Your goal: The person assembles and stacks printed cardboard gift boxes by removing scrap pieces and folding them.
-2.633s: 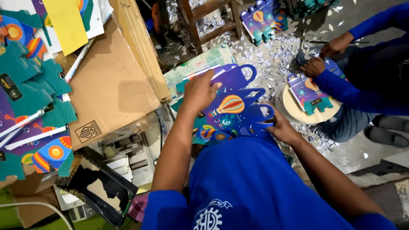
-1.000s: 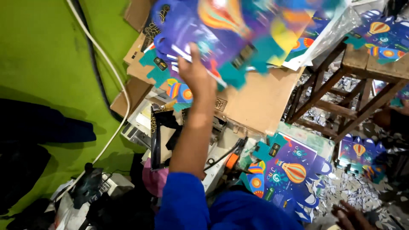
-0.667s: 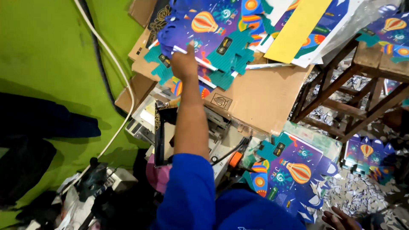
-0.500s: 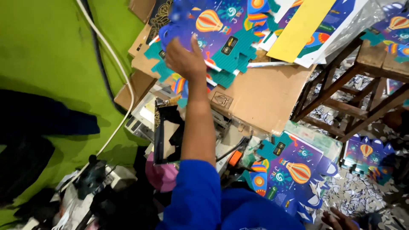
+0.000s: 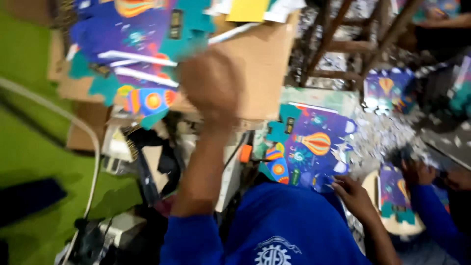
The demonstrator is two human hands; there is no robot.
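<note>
Printed card sheet [image 5: 306, 152] lies ahead of right hand [image 5: 354, 194], fingertips touching near edge; left hand [image 5: 211, 86] raised, blurred, grip unclear.

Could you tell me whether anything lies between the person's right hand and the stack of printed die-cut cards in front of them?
Nothing visible does. The right hand already rests its fingertips on the near edge of the stack of printed cards, with no object between them. The left hand, blurred, is raised apart over the cardboard sheet and does not cross that path.
</note>
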